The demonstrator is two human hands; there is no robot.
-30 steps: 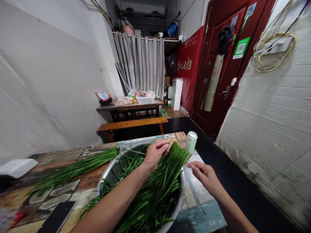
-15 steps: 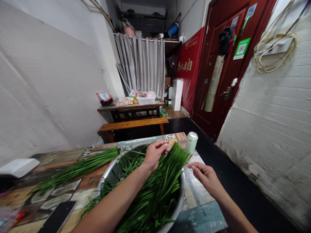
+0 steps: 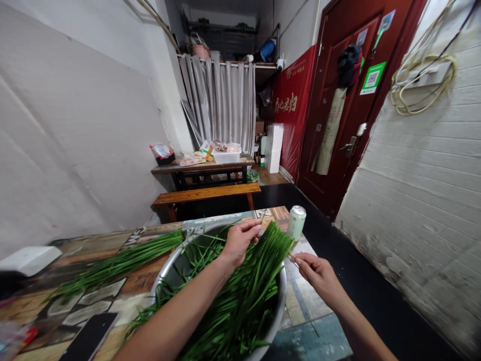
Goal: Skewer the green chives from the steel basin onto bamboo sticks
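left fingers [image 3: 251, 229] pinch chives [image 3: 244, 291] | right hand [image 3: 317, 273] grips skewer [image 3: 292, 257]

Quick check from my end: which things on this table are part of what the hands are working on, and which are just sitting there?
In use:
- left hand on the chives in the bowl
- right hand pinching a thin skewer
- metal bowl

Lying about:
- green can
- loose chive bundle on the table
- black phone
- white box
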